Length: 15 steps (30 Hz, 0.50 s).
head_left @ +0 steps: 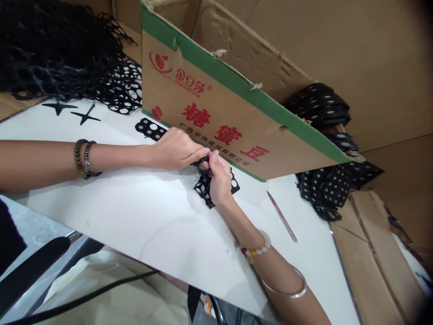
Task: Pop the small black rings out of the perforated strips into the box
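Our two hands meet fingertip to fingertip over the white table (158, 203), nearly closed, pinching the black perforated piece (204, 187) between thumbs and fingers. From far left, we see black netting (50, 49) heaped up, then two black cross-shaped pieces (85, 115) lying flat. Our left forearm comes in almost level, with two beaded bracelets at the wrist, and the left hand (176, 149) is curled, palm down, its thumb pointing right. Just behind it we have a black strip with pale discs (150, 129), beside the cardboard box (203, 99). On the box's green-edged side we read a red logo with "JINDOUSHA", large "糖蜜豆" and smaller "广西华伟食品有限公司". Our perforated piece spreads below the fingertips, partly under the right hand (220, 178), which reaches up from lower right, fingers folded, wearing a beaded bracelet and a bangle. Further right lie a slender pen-like tool (282, 216) and black dotted pieces (324, 187).
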Motion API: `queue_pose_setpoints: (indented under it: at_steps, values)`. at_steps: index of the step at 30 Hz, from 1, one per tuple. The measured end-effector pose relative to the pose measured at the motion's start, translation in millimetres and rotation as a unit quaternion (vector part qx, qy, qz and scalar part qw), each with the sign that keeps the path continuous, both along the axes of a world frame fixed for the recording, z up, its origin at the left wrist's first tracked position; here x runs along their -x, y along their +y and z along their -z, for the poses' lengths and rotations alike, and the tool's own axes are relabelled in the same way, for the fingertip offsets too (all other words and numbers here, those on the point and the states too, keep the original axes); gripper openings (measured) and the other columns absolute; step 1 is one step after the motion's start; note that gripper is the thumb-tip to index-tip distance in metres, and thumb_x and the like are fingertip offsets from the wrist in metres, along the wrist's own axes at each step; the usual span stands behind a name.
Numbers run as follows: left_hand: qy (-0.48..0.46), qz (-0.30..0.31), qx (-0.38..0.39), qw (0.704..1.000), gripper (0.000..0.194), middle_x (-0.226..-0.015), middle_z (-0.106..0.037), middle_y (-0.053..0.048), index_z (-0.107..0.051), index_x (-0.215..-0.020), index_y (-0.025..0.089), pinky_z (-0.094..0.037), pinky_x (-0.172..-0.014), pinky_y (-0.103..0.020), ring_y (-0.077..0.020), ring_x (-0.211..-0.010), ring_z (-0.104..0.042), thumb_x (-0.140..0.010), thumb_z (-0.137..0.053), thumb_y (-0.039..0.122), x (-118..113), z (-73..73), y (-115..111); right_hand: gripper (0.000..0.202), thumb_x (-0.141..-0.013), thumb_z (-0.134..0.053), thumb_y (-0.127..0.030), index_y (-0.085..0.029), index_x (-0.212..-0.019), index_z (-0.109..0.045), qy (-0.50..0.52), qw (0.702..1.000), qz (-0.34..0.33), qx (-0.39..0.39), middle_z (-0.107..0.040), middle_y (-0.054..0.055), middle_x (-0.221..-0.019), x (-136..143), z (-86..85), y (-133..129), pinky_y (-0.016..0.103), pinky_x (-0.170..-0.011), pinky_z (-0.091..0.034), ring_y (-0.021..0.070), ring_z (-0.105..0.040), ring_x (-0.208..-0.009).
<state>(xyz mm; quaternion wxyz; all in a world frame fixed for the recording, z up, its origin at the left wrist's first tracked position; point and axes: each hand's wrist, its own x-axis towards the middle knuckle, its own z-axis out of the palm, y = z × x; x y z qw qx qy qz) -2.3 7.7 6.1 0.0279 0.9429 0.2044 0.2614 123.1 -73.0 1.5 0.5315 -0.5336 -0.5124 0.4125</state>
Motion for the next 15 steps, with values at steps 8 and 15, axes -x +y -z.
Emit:
queue_pose_setpoints:
  at_steps: [8, 15]
  values:
    - [-0.049, 0.056, 0.150, 0.986, 0.039, -0.063, -0.060, 0.001, -0.059, -0.069, 0.018, -0.027, -0.050, -0.021, -0.0098, -0.051, -0.047, -0.087, -0.027, 0.031, -1.2, 0.5, 0.5, 0.037, -0.084, -0.041, -0.044, -0.015, -0.061, -0.040, -0.041, 0.997, -0.045, -0.051, -0.033, -0.002, -0.059, -3.4, 0.0, -1.2, 0.021, -0.053, -0.029, 0.0070, -0.031, -0.055]
    - [-0.118, -0.005, 0.219, 0.968, 0.035, -0.057, -0.053, 0.002, -0.053, -0.063, 0.015, -0.026, -0.050, -0.021, -0.0093, -0.051, -0.045, -0.085, -0.033, 0.034, -4.5, -0.1, 4.2, 0.025, -0.083, -0.042, -0.044, -0.020, -0.085, -0.048, 0.009, 0.999, -0.028, -0.038, -0.044, -0.001, -0.067, 0.8, 5.7, 2.2, 0.024, -0.065, -0.038, 0.0105, -0.044, -0.064]
